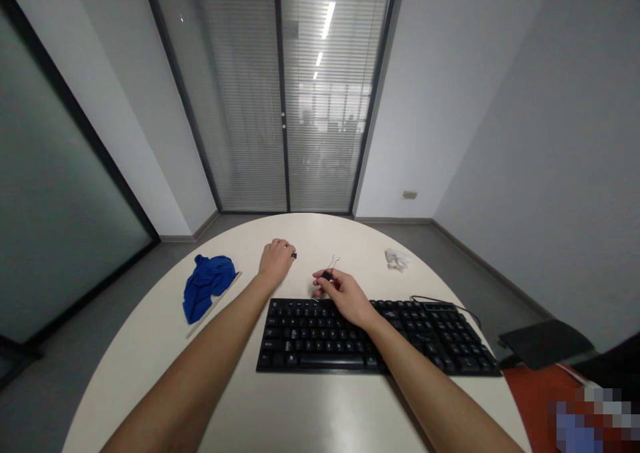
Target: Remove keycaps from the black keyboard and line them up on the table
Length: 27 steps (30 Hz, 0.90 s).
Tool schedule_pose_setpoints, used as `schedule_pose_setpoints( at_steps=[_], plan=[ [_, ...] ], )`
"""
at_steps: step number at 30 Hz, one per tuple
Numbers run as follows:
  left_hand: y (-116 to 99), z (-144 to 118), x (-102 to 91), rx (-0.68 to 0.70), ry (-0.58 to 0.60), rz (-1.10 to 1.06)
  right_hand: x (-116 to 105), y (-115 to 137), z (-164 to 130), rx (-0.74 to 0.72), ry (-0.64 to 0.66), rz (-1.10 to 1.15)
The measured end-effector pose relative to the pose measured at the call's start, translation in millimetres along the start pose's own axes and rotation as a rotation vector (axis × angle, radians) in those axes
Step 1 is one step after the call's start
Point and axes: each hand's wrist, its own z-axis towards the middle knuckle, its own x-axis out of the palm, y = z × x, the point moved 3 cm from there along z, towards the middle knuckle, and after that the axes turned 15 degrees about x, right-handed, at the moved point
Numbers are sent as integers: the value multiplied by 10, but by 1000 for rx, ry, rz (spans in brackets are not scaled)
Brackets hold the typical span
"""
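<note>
My left hand (275, 259) rests on the round white table (300, 413), fingers curled around a small black object (293, 255) at its fingertips. My right hand (345, 296) hovers over the far edge of the black keyboard (350, 339) and pinches a small black binder clip (327, 275) whose wire handles stick up. The two hands are about a hand's width apart.
A crumpled blue cloth (205, 286) lies on the table to the left, over a thin flat board. A small white crumpled item (397, 259) sits at the far right. The keyboard cable (450, 303) loops off right. A dark chair (545, 343) stands beside the table.
</note>
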Motion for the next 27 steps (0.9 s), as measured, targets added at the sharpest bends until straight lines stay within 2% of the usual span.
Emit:
schedule_pose_setpoints(
  at_steps=[7,11,13,15,18,21,23,27],
  plan=[
    [-84,-60,-123,-37,-27,-36,-9,-2,5,-5,5,23],
    [-326,-179,-235,-134,-61,-166,2,2,7,-9,16,81],
    [-472,-293,-266,-220,-28,-277,0,22,-1,-21,18,89],
    [-622,-427,-288,-246,30,-403,-25,55,-14,-32,18,84],
    [-798,-625,-342,-183,80,-483,-116,114,-36,-30,19,79],
    [-888,-756,-418,-31,47,-401,-223,161,-63,9,34,16],
    [-897,-803,-444,25,38,-369,-267,177,-85,50,63,-25],
    [-845,-833,-444,44,57,-396,-281,182,-121,87,80,-38]
  ],
)
